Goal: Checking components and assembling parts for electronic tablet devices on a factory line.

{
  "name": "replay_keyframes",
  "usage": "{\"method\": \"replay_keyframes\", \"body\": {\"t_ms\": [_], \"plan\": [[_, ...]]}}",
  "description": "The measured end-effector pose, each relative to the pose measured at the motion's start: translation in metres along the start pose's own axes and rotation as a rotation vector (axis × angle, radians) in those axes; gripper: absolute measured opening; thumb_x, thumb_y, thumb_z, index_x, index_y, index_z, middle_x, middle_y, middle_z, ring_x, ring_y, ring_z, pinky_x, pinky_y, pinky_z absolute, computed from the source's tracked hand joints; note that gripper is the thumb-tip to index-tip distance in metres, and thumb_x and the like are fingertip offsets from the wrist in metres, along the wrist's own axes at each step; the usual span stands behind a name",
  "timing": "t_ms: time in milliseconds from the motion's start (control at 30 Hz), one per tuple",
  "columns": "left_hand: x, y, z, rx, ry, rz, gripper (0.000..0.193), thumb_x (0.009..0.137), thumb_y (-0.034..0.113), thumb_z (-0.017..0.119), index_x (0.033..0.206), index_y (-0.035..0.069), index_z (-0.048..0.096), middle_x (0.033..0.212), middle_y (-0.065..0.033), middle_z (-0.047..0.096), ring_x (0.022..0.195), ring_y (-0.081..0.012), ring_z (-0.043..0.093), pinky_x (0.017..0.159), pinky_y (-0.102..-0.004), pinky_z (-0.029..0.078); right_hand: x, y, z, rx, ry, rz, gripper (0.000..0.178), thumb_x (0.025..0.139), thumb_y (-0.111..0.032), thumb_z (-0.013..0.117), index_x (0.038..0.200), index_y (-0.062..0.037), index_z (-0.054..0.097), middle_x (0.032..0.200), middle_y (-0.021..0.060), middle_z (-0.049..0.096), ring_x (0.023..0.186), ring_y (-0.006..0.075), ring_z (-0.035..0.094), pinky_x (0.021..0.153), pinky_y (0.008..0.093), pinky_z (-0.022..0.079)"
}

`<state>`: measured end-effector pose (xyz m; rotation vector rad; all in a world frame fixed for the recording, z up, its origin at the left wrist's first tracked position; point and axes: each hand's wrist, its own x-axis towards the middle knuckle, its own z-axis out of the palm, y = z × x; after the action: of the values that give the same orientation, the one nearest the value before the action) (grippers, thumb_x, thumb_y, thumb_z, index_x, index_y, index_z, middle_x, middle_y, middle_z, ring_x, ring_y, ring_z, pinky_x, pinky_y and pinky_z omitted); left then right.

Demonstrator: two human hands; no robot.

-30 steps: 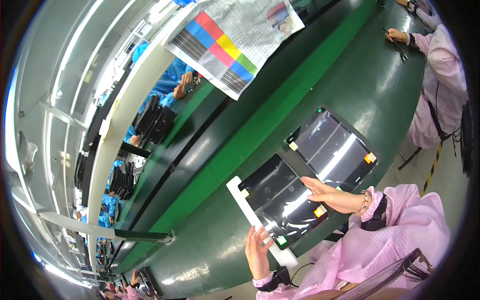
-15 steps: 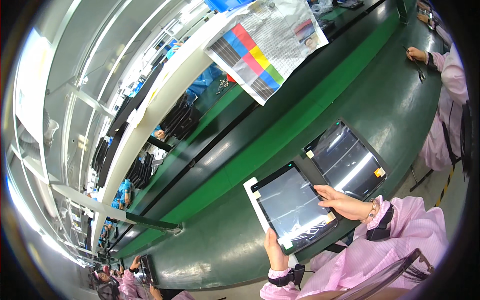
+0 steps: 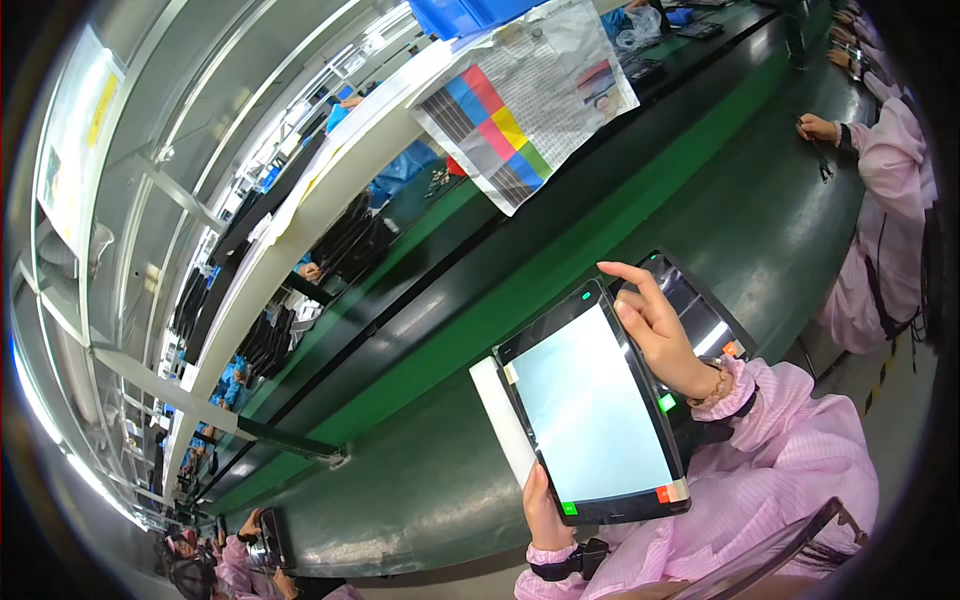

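Observation:
My left hand point(image 3: 546, 515) grips a black tablet point(image 3: 590, 400) by its lower left edge, thumb on the front. The tablet is tilted up, its screen glowing pale white, with small coloured stickers at its corners. Beside the tablet's upper right edge is my right hand point(image 3: 660, 335), index finger stretched out past the corner and thumb apart from it; whether it touches the edge is hard to tell. A white flat piece point(image 3: 500, 415) shows along the tablet's left side. Partly hidden behind my right hand, a second, dark tablet point(image 3: 690, 290) lies on the green bench.
The green bench point(image 3: 400, 500) curves from lower left to upper right. A printed sheet point(image 3: 530, 100) hangs from a white rail beneath a blue bin point(image 3: 470, 15). At the right, a person's hand point(image 3: 818, 128) holds dark cords; another person works at the lower left.
The tablet has tilted up toward me, and its screen has gone from dark grey to bright white. My right hand has left its right edge and moved up to the top right corner.

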<state>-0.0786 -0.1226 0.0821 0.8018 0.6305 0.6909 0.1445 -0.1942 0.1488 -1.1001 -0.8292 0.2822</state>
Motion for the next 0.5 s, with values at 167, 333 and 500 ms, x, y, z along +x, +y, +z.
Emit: {"method": "replay_keyframes", "body": {"t_ms": [167, 333, 500], "plan": [[0.0, -0.003, -0.002, 0.085, -0.075, 0.001, 0.044, 0.098, 0.027, 0.042, 0.127, -0.006, 0.045, 0.117, -0.0125, 0.057, 0.104, -0.0195, 0.057, 0.089, -0.0313, 0.044, 0.0, -0.007, -0.005, 0.01, 0.011, -0.041, 0.035, 0.097, -0.01, 0.042, 0.132, -0.0062, 0.039, 0.063, -0.0058, 0.034, 0.056, 0.0013, 0.03, 0.052, 0.0186, 0.027], [0.0, -0.004, 0.005, 0.082, -0.098, 0.01, 0.04, 0.098, 0.026, 0.041, 0.122, -0.005, 0.048, 0.112, -0.012, 0.059, 0.099, -0.0194, 0.058, 0.086, -0.0313, 0.045, -0.004, -0.007, -0.012, 0.182, 0.126, 0.041, 0.024, 0.093, -0.004, 0.045, 0.117, -0.0014, 0.045, 0.063, -0.0044, 0.045, 0.052, 0.0005, 0.041, 0.049, 0.0175, 0.033], [0.002, -0.002, 0.016, 0.04, -0.065, 0.059, 0.035, 0.098, 0.025, 0.042, 0.116, -0.003, 0.051, 0.105, -0.0105, 0.06, 0.093, -0.0189, 0.06, 0.081, -0.0312, 0.048, -0.008, 0.001, -0.024, 0.34, 0.168, 0.279, 0.019, 0.09, -0.006, 0.051, 0.107, 0.0026, 0.055, 0.07, -0.002, 0.058, 0.057, 0.0023, 0.049, 0.053, 0.0162, 0.038]]}}
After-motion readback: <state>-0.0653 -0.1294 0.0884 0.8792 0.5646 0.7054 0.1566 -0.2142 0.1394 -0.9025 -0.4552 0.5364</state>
